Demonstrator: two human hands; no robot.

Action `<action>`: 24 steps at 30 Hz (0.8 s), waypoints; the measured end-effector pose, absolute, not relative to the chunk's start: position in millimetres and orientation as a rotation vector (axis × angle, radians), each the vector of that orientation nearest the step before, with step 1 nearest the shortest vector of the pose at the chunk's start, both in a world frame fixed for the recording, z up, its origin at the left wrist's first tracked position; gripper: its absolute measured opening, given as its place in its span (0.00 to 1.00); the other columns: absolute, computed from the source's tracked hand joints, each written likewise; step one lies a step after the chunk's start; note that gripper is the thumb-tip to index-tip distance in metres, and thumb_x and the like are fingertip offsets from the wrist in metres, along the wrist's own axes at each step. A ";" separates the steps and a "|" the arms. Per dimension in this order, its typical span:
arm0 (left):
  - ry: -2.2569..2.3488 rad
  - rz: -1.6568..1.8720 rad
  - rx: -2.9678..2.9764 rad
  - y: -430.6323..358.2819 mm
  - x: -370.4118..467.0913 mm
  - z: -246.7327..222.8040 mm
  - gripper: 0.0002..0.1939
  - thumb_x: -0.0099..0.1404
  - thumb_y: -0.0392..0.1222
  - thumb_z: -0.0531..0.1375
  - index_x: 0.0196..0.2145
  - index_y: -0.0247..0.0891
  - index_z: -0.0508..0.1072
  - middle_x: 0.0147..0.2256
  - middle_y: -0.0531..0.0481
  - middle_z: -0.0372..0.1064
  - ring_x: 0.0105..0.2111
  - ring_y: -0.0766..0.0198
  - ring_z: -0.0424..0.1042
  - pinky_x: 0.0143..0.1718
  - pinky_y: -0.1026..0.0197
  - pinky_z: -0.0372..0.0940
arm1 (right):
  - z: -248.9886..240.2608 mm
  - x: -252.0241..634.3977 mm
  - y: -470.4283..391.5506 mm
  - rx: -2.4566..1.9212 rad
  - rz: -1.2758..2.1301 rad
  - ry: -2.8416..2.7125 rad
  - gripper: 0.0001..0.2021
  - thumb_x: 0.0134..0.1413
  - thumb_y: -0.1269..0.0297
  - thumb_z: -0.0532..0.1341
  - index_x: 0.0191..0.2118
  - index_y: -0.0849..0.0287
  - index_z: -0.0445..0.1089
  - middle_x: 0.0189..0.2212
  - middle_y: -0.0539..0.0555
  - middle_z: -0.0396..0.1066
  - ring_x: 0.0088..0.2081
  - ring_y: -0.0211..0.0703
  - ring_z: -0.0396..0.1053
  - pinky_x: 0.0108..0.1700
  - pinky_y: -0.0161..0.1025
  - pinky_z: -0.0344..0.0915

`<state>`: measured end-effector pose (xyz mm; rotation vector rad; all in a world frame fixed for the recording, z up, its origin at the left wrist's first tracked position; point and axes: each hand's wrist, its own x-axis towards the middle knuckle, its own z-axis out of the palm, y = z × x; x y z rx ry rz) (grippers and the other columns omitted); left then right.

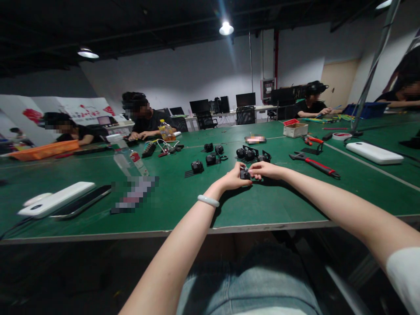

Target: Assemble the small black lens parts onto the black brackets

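Over the green table my left hand point(232, 178) is wrapped round a small black part point(244, 173), its exact kind too small to make out. From the other side my right hand point(262, 169) pinches at the same part; its fingertips cover whatever they grip. Just beyond my hands sit several similar black parts with flat black plates point(248, 153). More of these black parts point(197, 166) stand to the left of my left hand. An adjustable wrench with red and black handle point(315, 165) lies to the right of my right hand.
Left are a clear plastic bottle point(123, 153), a phone point(82, 202) and a white power bank point(57, 200). Red-handled pliers point(313, 141), a small box point(295, 130), another white device point(374, 153) and a metal pole point(370, 74) are right. Several people work around the table.
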<state>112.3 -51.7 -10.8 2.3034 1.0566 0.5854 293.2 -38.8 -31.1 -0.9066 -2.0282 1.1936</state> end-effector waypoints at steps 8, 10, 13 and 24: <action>1.035 0.563 2.305 -51.4 112.0 -10.5 0.32 0.42 0.48 0.58 0.43 0.36 0.50 0.28 0.53 0.59 0.26 0.69 0.60 0.25 0.66 0.58 | -31.9 293.1 -37.3 -0.904 1.207 -2.027 0.17 0.41 0.53 0.54 0.29 0.65 0.63 0.20 0.48 0.59 0.21 0.29 0.56 0.23 0.29 0.55; 1.022 0.555 2.309 -51.6 112.0 -10.2 0.31 0.43 0.48 0.58 0.43 0.36 0.50 0.28 0.53 0.59 0.26 0.69 0.60 0.25 0.67 0.57 | -31.6 293.2 -37.2 -0.902 1.208 -2.030 0.17 0.41 0.53 0.54 0.28 0.65 0.63 0.20 0.48 0.59 0.21 0.29 0.56 0.23 0.29 0.54; 1.017 0.547 2.310 -52.5 112.0 -9.6 0.31 0.43 0.48 0.58 0.43 0.36 0.49 0.29 0.53 0.59 0.26 0.69 0.60 0.25 0.66 0.58 | -31.6 293.4 -37.3 -0.898 1.209 -2.027 0.17 0.41 0.52 0.54 0.28 0.64 0.63 0.20 0.48 0.59 0.21 0.29 0.56 0.23 0.29 0.55; 1.005 0.586 2.304 -50.8 111.7 -9.3 0.32 0.42 0.48 0.58 0.43 0.36 0.50 0.30 0.51 0.59 0.28 0.67 0.61 0.27 0.65 0.58 | -28.5 292.7 -32.4 -0.941 1.228 -2.049 0.17 0.43 0.53 0.53 0.28 0.65 0.62 0.21 0.49 0.60 0.20 0.28 0.57 0.22 0.28 0.56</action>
